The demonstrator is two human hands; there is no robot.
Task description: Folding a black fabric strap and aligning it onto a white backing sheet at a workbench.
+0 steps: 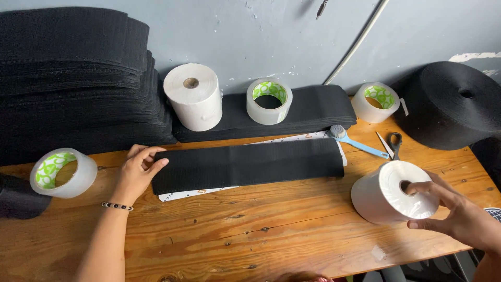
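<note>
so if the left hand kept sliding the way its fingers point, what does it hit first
The left hand points rightward; its fingertips already touch the end of the folded black textured fabric strip lying on the wooden table, so it would meet that first.

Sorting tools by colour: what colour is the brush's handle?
Light blue; the brush shows clearly in the head view.

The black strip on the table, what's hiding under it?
Under the black strip lies a flat white sheet; only its edges peek out, at the front left and the right end. The left hand presses the strip's left end. The sheet's middle is covered.
</note>
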